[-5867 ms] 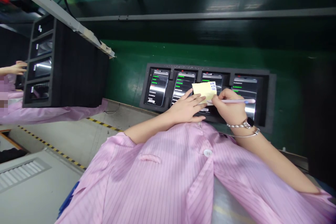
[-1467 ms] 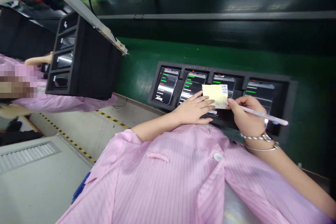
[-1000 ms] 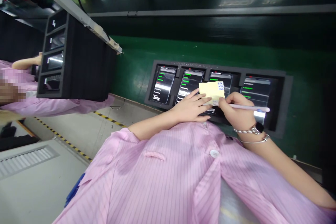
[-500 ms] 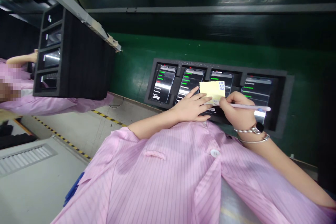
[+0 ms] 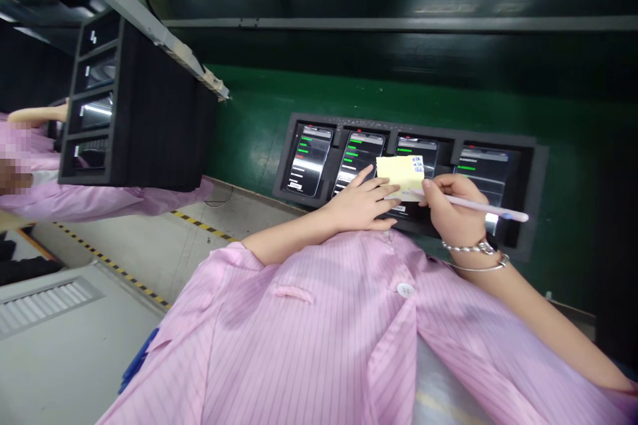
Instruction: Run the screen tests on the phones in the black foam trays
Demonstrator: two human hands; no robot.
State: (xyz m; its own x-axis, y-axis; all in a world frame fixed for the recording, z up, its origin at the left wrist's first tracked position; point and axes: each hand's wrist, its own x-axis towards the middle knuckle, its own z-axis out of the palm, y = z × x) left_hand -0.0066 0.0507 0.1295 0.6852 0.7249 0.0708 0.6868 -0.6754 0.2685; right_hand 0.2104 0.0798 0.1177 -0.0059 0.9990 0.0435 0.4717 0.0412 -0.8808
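Observation:
A yellow paper note with blue handwriting at its upper right lies over the phones in a black foam tray. My left hand is spread out flat, its fingertips resting on the note's left and lower part. Between the fingers of my right hand is a slim white-pink pen, its tip end at the note's lower edge. Several phones with lit screens sit in the tray; the leftmost phone shows in full, while the note and my hands partly cover the others.
A green work surface carries the tray. Dark conveyor-like strips run behind it. At the left, a tall stack of black foam trays holds phones, and beyond it is another person in a pink garment. A grey metal beam slants overhead.
My right hand has shifted slightly, and the pen's rear end has swung right and a little down. The left hand stays on the note. The whole view has drifted slightly.

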